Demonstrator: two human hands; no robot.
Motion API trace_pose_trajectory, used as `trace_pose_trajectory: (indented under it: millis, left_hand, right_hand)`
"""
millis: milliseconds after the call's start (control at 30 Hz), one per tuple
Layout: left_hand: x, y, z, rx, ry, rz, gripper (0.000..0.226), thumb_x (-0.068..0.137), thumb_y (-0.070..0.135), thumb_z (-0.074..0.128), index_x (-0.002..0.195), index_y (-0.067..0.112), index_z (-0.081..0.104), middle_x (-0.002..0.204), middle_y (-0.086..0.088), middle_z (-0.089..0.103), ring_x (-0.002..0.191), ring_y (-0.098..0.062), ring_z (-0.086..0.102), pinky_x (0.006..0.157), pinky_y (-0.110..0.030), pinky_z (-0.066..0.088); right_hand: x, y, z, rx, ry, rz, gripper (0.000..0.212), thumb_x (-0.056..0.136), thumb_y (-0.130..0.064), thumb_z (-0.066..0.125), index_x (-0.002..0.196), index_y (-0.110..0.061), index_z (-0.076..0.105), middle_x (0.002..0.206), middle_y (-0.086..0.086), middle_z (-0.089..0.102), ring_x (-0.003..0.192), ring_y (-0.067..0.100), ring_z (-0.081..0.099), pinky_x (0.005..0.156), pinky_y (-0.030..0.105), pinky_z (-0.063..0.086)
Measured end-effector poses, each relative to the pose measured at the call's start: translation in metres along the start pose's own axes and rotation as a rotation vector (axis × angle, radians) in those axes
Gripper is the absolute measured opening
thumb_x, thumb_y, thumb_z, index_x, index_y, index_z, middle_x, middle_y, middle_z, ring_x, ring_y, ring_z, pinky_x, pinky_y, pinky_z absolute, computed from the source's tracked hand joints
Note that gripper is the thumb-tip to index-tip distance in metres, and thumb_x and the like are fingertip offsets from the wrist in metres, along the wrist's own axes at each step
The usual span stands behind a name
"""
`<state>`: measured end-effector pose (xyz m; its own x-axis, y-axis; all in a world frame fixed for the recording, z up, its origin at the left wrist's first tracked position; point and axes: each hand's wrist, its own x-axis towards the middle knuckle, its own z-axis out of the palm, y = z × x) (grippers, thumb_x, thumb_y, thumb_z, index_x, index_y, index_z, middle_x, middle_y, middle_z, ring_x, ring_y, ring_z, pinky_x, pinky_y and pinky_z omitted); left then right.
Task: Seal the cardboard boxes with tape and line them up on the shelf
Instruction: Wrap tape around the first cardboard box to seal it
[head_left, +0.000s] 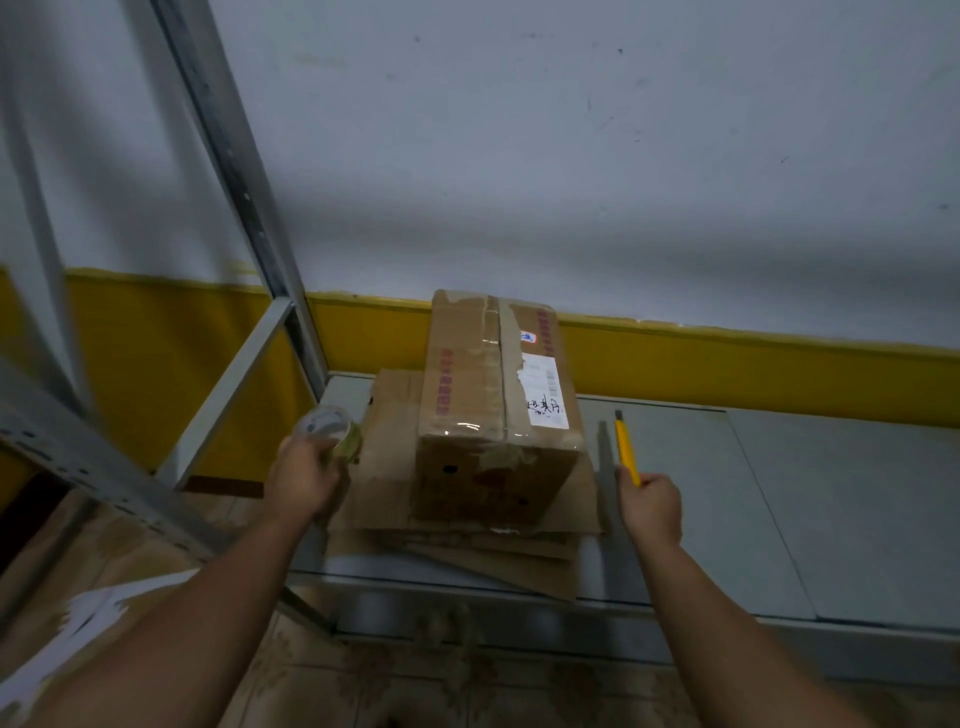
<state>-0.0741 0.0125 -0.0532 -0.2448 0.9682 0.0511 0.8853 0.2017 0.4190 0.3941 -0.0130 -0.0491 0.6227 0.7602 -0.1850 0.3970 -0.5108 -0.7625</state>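
A taped cardboard box (493, 405) with a white label stands on a stack of flattened cardboard (457, 540) at the left end of a low grey shelf (727, 493). My left hand (304, 480) grips a roll of clear tape (330, 428) just left of the box. My right hand (652, 506) holds a yellow utility knife (626, 449) to the right of the box, blade end pointing away from me.
Grey metal shelf uprights (244, 182) and a perforated beam (88, 462) rise at the left. A wall with a yellow lower band (727, 364) runs behind the shelf. Patterned tile floor (415, 686) lies below, with a cardboard piece (78, 623) at lower left.
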Motion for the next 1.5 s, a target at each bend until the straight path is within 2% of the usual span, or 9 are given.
trace_pose_trajectory:
  millis: [167, 367, 633, 800, 1033, 1167, 1300, 1400, 1500]
  left_hand:
    - [-0.015, -0.013, 0.018, -0.035, -0.107, -0.082, 0.015, 0.095, 0.017, 0.066, 0.097, 0.02, 0.081, 0.087, -0.009, 0.074, 0.086, -0.032, 0.069, 0.074, -0.04, 0.059]
    - [-0.019, -0.021, 0.019, -0.012, -0.019, -0.086, 0.015, 0.095, 0.009, 0.065, 0.095, 0.015, 0.079, 0.086, -0.015, 0.071, 0.089, -0.037, 0.064, 0.072, -0.041, 0.057]
    - [0.005, 0.026, 0.003, -0.081, 0.029, 0.184, 0.018, 0.094, 0.003, 0.067, 0.103, 0.012, 0.08, 0.097, -0.012, 0.069, 0.095, -0.032, 0.055, 0.08, -0.041, 0.049]
    - [0.009, 0.035, 0.006, 0.008, 0.007, 0.253, 0.018, 0.093, 0.007, 0.064, 0.099, 0.018, 0.076, 0.095, -0.01, 0.066, 0.098, -0.031, 0.055, 0.075, -0.042, 0.051]
    - [0.019, -0.035, 0.027, -0.004, -0.066, -0.067, 0.025, 0.096, 0.012, 0.064, 0.117, 0.014, 0.078, 0.115, -0.016, 0.071, 0.104, -0.036, 0.063, 0.09, -0.042, 0.055]
    - [0.024, -0.05, 0.037, -0.005, -0.023, 0.026, 0.024, 0.093, 0.023, 0.063, 0.105, 0.04, 0.074, 0.103, -0.004, 0.073, 0.096, -0.028, 0.068, 0.081, -0.038, 0.058]
    - [0.015, 0.016, 0.003, -0.092, 0.018, 0.239, 0.022, 0.092, 0.009, 0.062, 0.099, 0.022, 0.079, 0.093, -0.004, 0.067, 0.092, -0.025, 0.055, 0.074, -0.039, 0.048]
    - [0.014, 0.034, 0.015, -0.057, -0.113, 0.279, 0.023, 0.092, 0.026, 0.059, 0.104, 0.031, 0.077, 0.102, 0.0, 0.068, 0.096, -0.023, 0.06, 0.078, -0.038, 0.053]
    - [0.024, 0.016, 0.047, -0.065, -0.285, 0.091, 0.035, 0.096, 0.034, 0.06, 0.125, 0.019, 0.074, 0.126, -0.011, 0.069, 0.111, -0.03, 0.064, 0.096, -0.038, 0.054]
  right_hand:
    - [0.009, 0.062, 0.005, -0.287, -0.046, 0.071, 0.055, 0.079, -0.064, 0.067, 0.085, -0.009, 0.07, 0.089, 0.019, 0.065, 0.07, 0.033, 0.065, 0.072, 0.041, 0.059]
    - [0.003, 0.082, 0.011, -0.323, -0.087, 0.109, 0.055, 0.081, -0.054, 0.08, 0.101, -0.004, 0.069, 0.101, 0.024, 0.064, 0.074, 0.034, 0.063, 0.076, 0.042, 0.057]
    - [-0.002, 0.068, 0.014, -0.218, -0.138, 0.004, 0.034, 0.092, -0.002, 0.067, 0.124, 0.004, 0.058, 0.107, 0.028, 0.067, 0.096, 0.041, 0.065, 0.076, 0.032, 0.044]
    - [0.001, 0.071, 0.012, -0.21, -0.116, 0.023, 0.031, 0.09, 0.001, 0.068, 0.12, 0.004, 0.061, 0.109, 0.028, 0.067, 0.099, 0.042, 0.064, 0.076, 0.031, 0.042]
    - [0.0, 0.087, 0.001, -0.186, -0.132, 0.07, 0.026, 0.091, 0.005, 0.068, 0.116, 0.007, 0.065, 0.11, 0.028, 0.069, 0.106, 0.045, 0.063, 0.08, 0.033, 0.043]
    - [-0.007, 0.087, 0.005, -0.226, -0.159, 0.027, 0.03, 0.093, 0.002, 0.064, 0.123, 0.004, 0.065, 0.117, 0.028, 0.069, 0.109, 0.046, 0.063, 0.088, 0.04, 0.047]
    - [-0.011, 0.086, 0.008, -0.262, -0.169, 0.004, 0.03, 0.097, -0.001, 0.058, 0.126, 0.003, 0.066, 0.125, 0.027, 0.066, 0.116, 0.045, 0.06, 0.096, 0.043, 0.047]
    - [-0.01, 0.086, 0.01, -0.283, -0.192, -0.008, 0.026, 0.098, -0.004, 0.059, 0.121, 0.002, 0.068, 0.121, 0.027, 0.068, 0.112, 0.045, 0.061, 0.09, 0.041, 0.047]
    - [-0.012, 0.082, 0.009, -0.32, -0.233, -0.018, 0.012, 0.094, -0.004, 0.063, 0.105, -0.003, 0.067, 0.112, 0.025, 0.069, 0.097, 0.039, 0.061, 0.081, 0.036, 0.044]
